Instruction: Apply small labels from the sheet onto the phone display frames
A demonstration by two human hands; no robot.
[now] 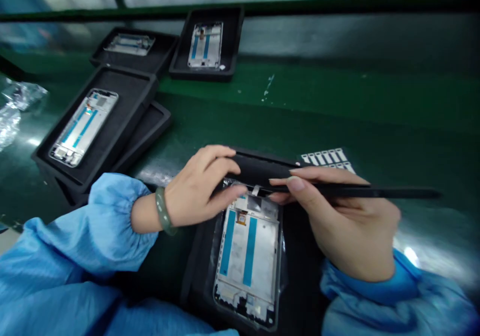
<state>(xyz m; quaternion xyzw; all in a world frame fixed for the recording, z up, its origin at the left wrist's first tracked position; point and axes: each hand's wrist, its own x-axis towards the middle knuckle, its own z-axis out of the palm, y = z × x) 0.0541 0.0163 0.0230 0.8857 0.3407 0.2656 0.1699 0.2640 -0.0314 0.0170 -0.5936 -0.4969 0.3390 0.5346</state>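
A phone frame (266, 248) with a silver inner face and two blue strips lies before me, on clear film in a black tray (262, 165). My left hand (204, 188) is at its upper left corner. The thumb rests near the top edge, and the spread, bent fingers touch the tray's far side. In my right hand (337, 216) a slim black stick-like tool (397, 193) is pinched between thumb and fingers. Its front end is partly hidden at the frame's top edge, close to a small white tab (256, 191).
More black trays with phone frames stand at the left (84, 128), the far left (129, 44) and the back (205, 45). A sheet of white pieces (326, 157) lies beyond my right hand. Crumpled clear film (22, 96) sits at the left edge of the green bench (318, 96).
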